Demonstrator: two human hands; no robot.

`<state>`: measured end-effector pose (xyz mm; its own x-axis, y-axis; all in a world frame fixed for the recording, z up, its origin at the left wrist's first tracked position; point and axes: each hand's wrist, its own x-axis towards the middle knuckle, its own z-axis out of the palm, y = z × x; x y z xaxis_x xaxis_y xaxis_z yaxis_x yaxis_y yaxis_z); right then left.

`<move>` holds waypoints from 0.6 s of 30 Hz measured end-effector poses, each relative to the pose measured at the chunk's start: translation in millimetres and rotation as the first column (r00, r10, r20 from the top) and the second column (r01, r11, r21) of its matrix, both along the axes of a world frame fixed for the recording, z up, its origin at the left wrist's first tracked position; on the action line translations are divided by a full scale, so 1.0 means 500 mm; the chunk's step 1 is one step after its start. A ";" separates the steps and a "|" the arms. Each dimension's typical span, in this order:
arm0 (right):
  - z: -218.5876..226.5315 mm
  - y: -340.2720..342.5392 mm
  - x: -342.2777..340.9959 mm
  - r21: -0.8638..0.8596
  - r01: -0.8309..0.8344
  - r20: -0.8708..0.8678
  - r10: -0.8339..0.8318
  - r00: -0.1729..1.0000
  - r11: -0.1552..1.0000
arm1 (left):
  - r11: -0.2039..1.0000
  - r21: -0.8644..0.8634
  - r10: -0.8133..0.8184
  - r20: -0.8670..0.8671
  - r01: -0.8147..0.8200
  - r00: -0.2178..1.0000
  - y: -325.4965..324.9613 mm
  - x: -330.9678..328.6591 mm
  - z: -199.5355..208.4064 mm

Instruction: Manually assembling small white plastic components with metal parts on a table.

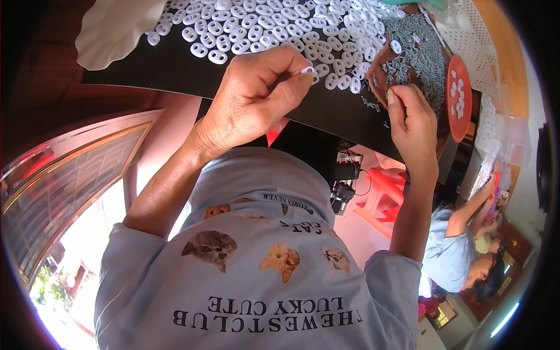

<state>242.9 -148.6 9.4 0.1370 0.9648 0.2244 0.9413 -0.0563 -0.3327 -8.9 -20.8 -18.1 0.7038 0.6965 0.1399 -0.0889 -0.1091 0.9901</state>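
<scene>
**Counts on the black board**

Two hands are seen, left hand [256,96] and right hand [411,119]. One red lid [459,96] and one white paper plate [114,29] are counted. White two-hole stoppers [262,26] and small grey pins [417,55] are too many to count.

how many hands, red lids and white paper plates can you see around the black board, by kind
Hands at the black board: 2, the left hand and the right hand
Red lids: 1
White paper plates: 1
Total: 4
The white rings and grey pins are too many to count.
</scene>
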 end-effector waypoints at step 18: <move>-0.008 0.005 -0.005 -0.006 0.021 0.079 -0.020 0.997 1.000 | 0.998 0.019 0.061 0.050 -0.062 0.997 -0.005 0.007 -0.010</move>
